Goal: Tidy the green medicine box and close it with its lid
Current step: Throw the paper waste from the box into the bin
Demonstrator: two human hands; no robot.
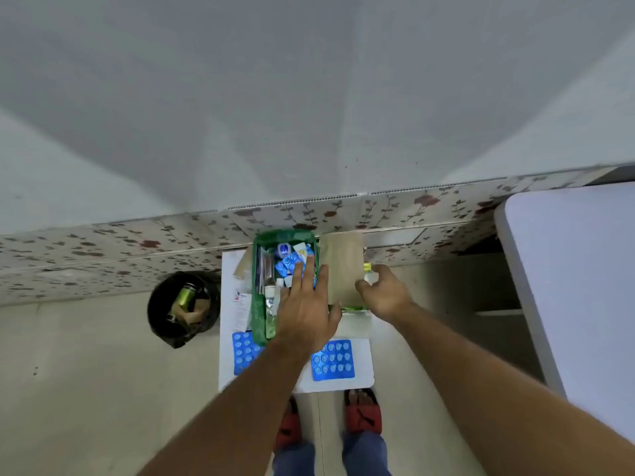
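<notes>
The green medicine box (258,269) stands open on a small white table (357,383), filled with blue blister packs, tubes and small bottles. My left hand (305,304) lies flat over the box's contents with fingers spread, holding nothing. My right hand (385,292) grips the right edge of a brown paper packet (342,266) just right of the box. A small bottle with a yellow-green cap (367,267) shows behind that hand. Two blue blister packs, one at the front left (242,352) and one at the front right (333,360), rest on the table. A green edge (354,308) peeks out under the packet; I cannot tell if it is the lid.
A black bin (184,309) with discarded items stands on the floor left of the table. White leaflets (242,310) and a brown card (244,266) lie left of the box. A floral wall panel (137,249) runs behind. A large white surface (577,269) is at the right.
</notes>
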